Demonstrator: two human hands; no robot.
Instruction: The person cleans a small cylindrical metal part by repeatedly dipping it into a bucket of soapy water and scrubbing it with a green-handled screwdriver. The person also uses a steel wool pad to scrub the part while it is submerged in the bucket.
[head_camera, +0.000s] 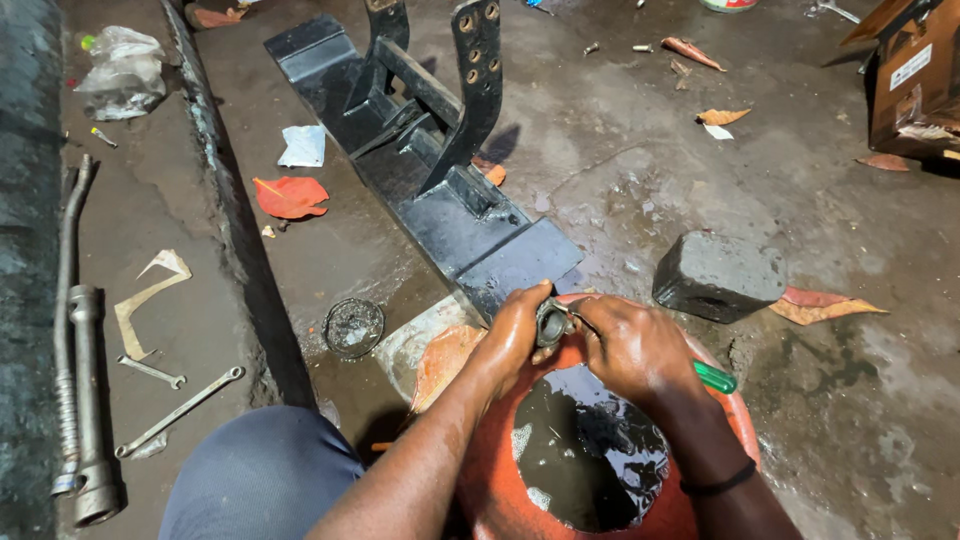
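Pinching a round metal part between left-hand fingers.

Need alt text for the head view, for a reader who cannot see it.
Two wet hands, left hand and right hand, hold a small round metal part over an orange basin of dark liquid; the right also grips a green-handled tool. A black metal frame lies beyond on the wet concrete floor.
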